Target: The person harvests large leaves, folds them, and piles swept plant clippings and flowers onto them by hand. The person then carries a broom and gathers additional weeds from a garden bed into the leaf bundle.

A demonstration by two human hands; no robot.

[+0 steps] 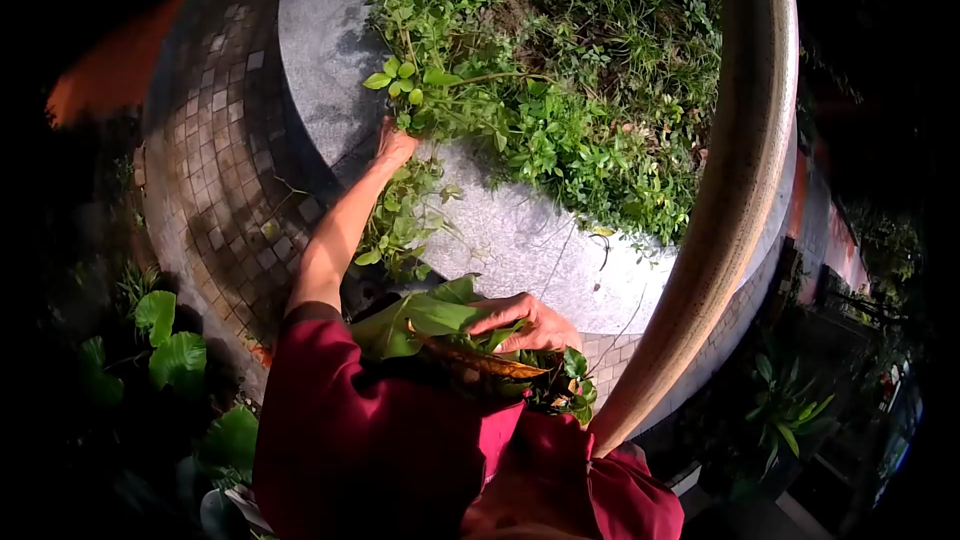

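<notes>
My left hand [397, 145] reaches forward over the stone rim of the planting bed, its fingers closed around green weeds [408, 205] that trail down over the rim. Part of those fingers is hidden by leaves. Close against my chest, my right hand [532, 325] is curled over a bundle of leaves [430, 315]. Broad green leaves, a long brown dry leaf [485, 360] and small leafy sprigs [575, 385] make up this bundle. Low green plants [570, 140] grow thickly in the bed just beyond both hands.
A thick, pale curved trunk [750, 140] rises along my right side. The grey stone rim [320, 40] curves around the bed, with brick paving [215, 130] outside it. Large-leaved plants [178, 360] stand at lower left, and a spiky plant [785, 410] at lower right.
</notes>
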